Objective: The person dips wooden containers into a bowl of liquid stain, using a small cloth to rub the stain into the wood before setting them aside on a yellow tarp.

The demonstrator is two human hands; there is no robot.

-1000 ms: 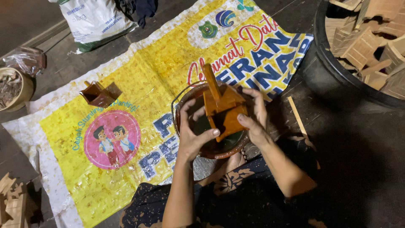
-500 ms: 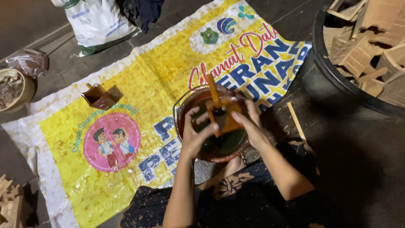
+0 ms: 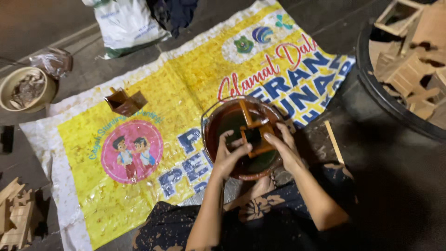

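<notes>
A small wooden box-shaped piece (image 3: 253, 135), wet and brown, sits partly sunk in dark liquid inside a round basin (image 3: 218, 116). My left hand (image 3: 229, 158) grips its near left side. My right hand (image 3: 284, 146) holds its right side. The basin rests on a yellow printed banner (image 3: 153, 107) spread on the floor in front of my knees.
A stained wooden piece (image 3: 124, 101) lies on the banner at left. A black tub (image 3: 371, 88) of bare wooden pieces stands at right. A beige bowl (image 3: 25, 88), a white sack (image 3: 127, 25), a thin stick (image 3: 334, 148) and raw wood pieces (image 3: 16, 214) lie around.
Both hands have lowered the wooden piece from above the basin down into the dark liquid.
</notes>
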